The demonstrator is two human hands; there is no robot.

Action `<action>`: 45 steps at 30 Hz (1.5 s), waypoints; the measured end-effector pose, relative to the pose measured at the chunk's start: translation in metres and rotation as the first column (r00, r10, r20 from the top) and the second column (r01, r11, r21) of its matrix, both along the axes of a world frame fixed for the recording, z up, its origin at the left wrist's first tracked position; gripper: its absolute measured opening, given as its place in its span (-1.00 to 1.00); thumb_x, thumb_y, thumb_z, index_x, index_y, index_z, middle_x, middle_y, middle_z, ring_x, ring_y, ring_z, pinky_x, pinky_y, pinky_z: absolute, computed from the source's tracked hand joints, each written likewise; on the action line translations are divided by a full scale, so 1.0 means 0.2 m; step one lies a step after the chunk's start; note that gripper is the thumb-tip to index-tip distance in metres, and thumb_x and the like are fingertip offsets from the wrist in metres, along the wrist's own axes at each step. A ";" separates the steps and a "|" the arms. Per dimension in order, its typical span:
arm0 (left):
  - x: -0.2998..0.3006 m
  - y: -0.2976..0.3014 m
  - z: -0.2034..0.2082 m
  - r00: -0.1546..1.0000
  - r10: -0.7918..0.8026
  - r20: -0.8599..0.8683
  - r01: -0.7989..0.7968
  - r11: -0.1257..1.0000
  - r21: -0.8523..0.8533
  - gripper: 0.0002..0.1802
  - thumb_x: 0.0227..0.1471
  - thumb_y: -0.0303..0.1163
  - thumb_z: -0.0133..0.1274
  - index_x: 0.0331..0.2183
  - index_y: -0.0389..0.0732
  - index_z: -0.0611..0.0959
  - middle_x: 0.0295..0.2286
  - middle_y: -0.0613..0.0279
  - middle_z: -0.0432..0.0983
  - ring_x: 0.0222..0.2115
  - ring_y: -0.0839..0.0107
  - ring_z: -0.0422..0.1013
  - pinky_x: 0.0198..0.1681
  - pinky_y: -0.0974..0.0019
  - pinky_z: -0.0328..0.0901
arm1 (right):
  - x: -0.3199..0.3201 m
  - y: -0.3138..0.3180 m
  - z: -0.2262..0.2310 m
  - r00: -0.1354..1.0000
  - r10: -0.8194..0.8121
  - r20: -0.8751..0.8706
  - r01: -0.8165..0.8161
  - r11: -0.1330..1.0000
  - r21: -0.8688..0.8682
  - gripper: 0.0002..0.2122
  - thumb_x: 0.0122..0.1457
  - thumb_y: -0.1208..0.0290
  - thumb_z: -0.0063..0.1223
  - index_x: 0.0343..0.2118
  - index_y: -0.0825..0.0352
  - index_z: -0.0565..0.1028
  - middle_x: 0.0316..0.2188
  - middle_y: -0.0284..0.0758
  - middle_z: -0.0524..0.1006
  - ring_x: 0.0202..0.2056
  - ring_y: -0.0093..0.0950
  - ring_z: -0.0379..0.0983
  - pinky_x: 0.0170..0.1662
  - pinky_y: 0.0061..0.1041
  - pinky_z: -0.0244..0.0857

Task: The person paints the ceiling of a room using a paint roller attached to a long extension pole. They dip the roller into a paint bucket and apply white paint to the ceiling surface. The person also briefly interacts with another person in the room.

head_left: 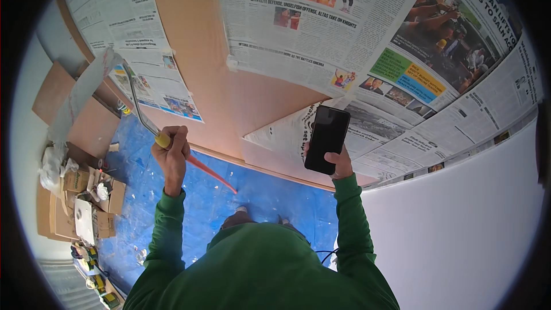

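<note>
My left hand (172,158) is closed round the yellow handle of a paint roller (135,95), whose bent metal rod reaches up toward the panel. At its far end is a long pale roller sleeve (86,95). A red pole (212,173) slants down from below this hand toward the floor. My right hand (343,162) grips a black smartphone (328,138), thumb across the lower part of its dark screen. Behind the phone, newspaper sheets (275,40) are taped over a light-brown wooden panel (192,28).
A blue sheet (138,178) covers the floor around my feet. At the left lie cardboard boxes (106,224), a clear plastic bag (51,166) and leaning brown boards (86,123). Yellow-and-black tools (94,281) sit at the lower left. A white surface (447,218) fills the right side.
</note>
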State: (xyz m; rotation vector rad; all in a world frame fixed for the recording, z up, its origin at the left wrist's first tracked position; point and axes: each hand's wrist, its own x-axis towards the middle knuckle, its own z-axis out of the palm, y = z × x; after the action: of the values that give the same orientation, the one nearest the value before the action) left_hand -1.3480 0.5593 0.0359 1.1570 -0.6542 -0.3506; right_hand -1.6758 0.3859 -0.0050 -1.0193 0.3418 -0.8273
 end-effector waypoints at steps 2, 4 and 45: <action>0.00 -0.03 0.01 0.999 0.026 0.027 -0.026 0.999 0.025 -0.86 0.08 -0.53 0.09 -0.52 -0.27 0.53 -0.78 0.46 0.21 -0.81 0.72 0.04 -0.75 0.51 -0.12 | 0.09 0.00 0.04 0.997 0.073 -0.022 -0.074 0.997 -0.011 -0.33 -0.26 0.33 0.34 -0.01 0.42 0.33 -0.33 -0.12 0.55 -0.32 -0.33 0.53 -0.25 -0.37 0.46; 0.01 -0.05 0.02 0.999 0.026 0.025 -0.027 0.999 0.029 -0.85 0.07 -0.54 0.10 -0.53 -0.26 0.54 -0.78 0.46 0.21 -0.81 0.72 0.05 -0.75 0.52 -0.11 | 0.19 -0.05 0.08 0.983 0.180 -0.042 -0.182 0.982 -0.057 -0.34 -0.25 0.31 0.34 -0.02 0.42 0.33 -0.35 -0.13 0.55 -0.33 -0.34 0.52 -0.25 -0.36 0.46; 0.21 -0.35 0.10 0.874 -0.428 0.229 0.367 0.891 0.267 -0.86 0.03 -0.40 0.12 -0.38 -0.29 0.59 -0.57 0.33 0.41 -0.64 0.59 0.31 -0.54 0.47 0.19 | 0.67 0.20 0.15 0.901 -0.035 -0.433 -0.209 0.838 -0.504 -0.28 -0.24 0.52 0.39 0.09 0.41 0.33 -0.05 -0.27 0.46 -0.16 -0.52 0.44 0.01 -0.48 0.30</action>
State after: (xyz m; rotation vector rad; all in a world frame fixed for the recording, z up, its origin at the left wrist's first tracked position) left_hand -1.3064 0.4895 0.0550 1.2888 -1.1393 -0.6284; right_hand -1.5409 0.4265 0.0243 -1.7532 0.4396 -0.6145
